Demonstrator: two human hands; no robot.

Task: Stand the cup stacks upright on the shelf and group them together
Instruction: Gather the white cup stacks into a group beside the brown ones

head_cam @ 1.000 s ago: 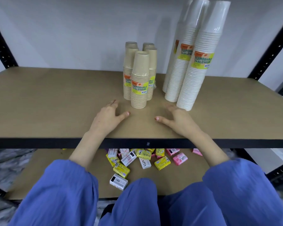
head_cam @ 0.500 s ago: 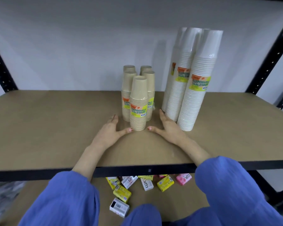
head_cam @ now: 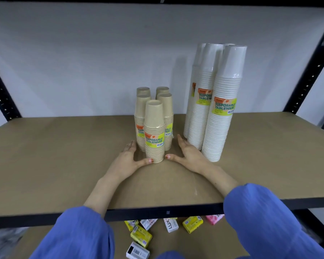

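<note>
left hand, right hand flank | tan cup stacks upright, clustered

Both hands frame the tan cup stacks on the brown shelf

The left hand and right hand lie flat with fingers straight, one on each side of the five upright stacks. Both thumbs meet the front stack's base. Taller white cup stacks stand upright just to the right, and soap boxes lie scattered on the lower shelf.
</note>
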